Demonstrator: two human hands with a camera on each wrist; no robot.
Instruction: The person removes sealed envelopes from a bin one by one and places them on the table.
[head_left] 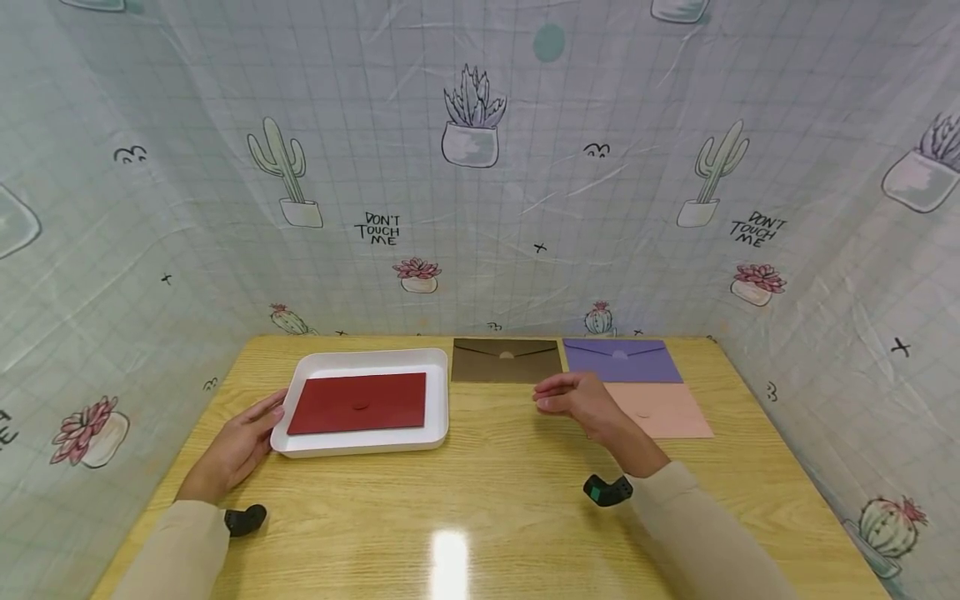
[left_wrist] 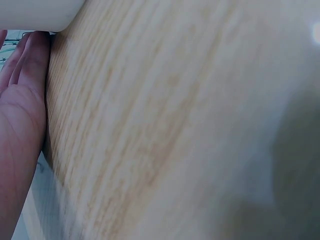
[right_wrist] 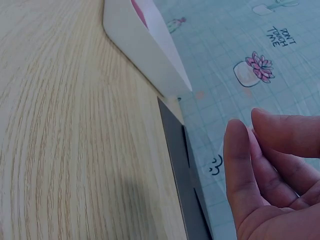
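A dark red envelope [head_left: 358, 406] lies inside a white tray [head_left: 437, 433] at the left of the table. My left hand [head_left: 238, 443] rests at the tray's left side, its fingers fairly straight along the outer wall. In the left wrist view, the fingers of the left hand [left_wrist: 22, 95] reach to the tray's corner [left_wrist: 45, 17]. My right hand [head_left: 583, 402] hovers in front of the brown envelope [head_left: 480, 367], beside the pink envelope [head_left: 671, 408]. Nothing shows between its loosely bent fingers in the right wrist view, where the thumb [right_wrist: 240, 165] stands near the fingertips.
A purple envelope [head_left: 637, 367] lies behind the pink one, touching or nearly touching it, at the table's back right. Patterned cloth [head_left: 525, 192] walls in the back and both sides of the wooden table [head_left: 360, 525]. A dark wrist strap [head_left: 607, 490] hangs by the right sleeve.
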